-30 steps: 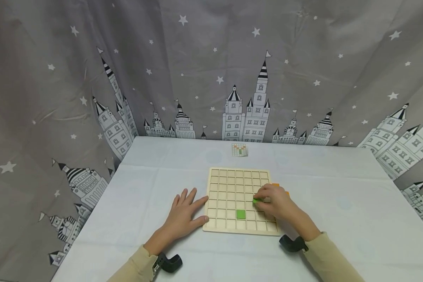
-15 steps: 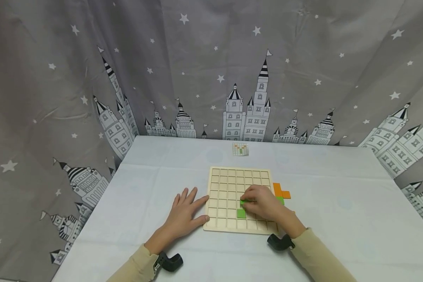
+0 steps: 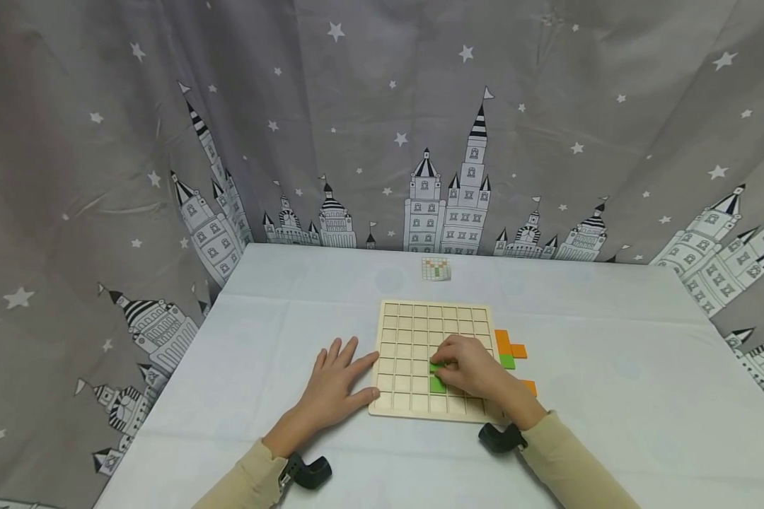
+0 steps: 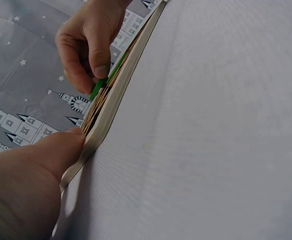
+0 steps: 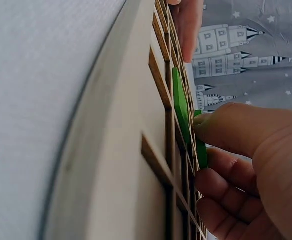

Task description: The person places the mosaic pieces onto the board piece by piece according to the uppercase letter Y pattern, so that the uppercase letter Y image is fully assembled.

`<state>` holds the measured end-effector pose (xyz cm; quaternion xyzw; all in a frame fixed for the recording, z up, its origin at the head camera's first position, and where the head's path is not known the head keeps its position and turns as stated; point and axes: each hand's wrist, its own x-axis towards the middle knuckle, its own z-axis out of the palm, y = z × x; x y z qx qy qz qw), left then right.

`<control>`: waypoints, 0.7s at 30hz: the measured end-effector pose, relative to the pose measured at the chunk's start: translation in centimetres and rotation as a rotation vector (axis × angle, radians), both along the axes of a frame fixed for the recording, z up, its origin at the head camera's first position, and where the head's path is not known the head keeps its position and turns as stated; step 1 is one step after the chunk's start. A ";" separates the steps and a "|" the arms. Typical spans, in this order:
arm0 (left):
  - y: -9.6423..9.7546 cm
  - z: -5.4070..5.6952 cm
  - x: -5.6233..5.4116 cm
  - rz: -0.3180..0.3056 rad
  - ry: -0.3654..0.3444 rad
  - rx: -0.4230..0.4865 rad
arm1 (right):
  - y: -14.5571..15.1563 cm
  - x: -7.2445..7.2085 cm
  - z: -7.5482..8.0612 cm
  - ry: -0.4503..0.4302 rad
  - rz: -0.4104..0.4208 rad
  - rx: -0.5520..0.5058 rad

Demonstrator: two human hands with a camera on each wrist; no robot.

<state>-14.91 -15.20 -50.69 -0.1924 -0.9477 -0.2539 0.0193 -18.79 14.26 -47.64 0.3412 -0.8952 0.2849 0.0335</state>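
Note:
A square wooden grid board (image 3: 404, 338) lies on the white-covered table, with a green square tile (image 3: 437, 386) set in one of its lower cells. My right hand (image 3: 470, 365) pinches a second green square tile (image 5: 201, 152) between thumb and fingers. That tile is over the cell directly behind the first one, and the right wrist view shows it tilted, right at the grid. My left hand (image 3: 332, 387) lies flat with fingers spread, its thumb and forefinger touching the board's left edge. The right hand covers part of the board's right half.
Right of the board lie loose tiles: orange ones (image 3: 502, 341), a green one (image 3: 507, 362) and another orange one (image 3: 530, 388) partly behind the forearm. Behind the board is a small pattern card (image 3: 436, 269). A grey castle-print curtain (image 3: 356, 106) hangs along the table's back edge.
My right hand has carried the green tile leftward across the board to the cell behind the first green tile. Loose tiles on the right came into view. The left hand stayed put.

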 end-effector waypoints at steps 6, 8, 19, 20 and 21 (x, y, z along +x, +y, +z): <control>0.0 0.1 0.0 -0.002 -0.007 0.000 | 0.1 0.0 -0.2 0.013 0.002 0.011; 0.0 0.1 0.1 -0.004 -0.009 -0.001 | 0.1 0.0 -0.2 0.011 0.001 0.011; 0.0 0.2 0.0 -0.001 -0.016 -0.007 | -0.1 0.0 -0.1 -0.016 -0.003 0.006; 0.0 0.2 0.0 -0.001 -0.016 -0.007 | -0.1 -0.1 -0.1 -0.016 -0.004 0.008; 0.0 0.3 0.0 -0.001 -0.015 -0.006 | -0.1 -0.1 -0.1 -0.017 -0.006 0.012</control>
